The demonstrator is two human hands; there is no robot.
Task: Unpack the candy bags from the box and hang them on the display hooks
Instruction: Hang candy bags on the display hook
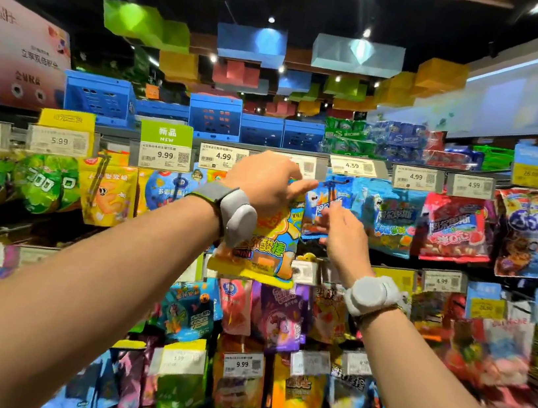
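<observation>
Hanging underway: left hand (265, 182) gripping yellow candy bag (263, 248) near far hook (332, 186); right hand (344, 226) perhaps pinching blue bag (320, 211); box unseen.

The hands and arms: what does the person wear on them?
Both forearms are bare, with no sleeves in view. The left hand has a grey band with a rounded pale grey device at the wrist. The right hand has a similar round pale grey device.
</observation>
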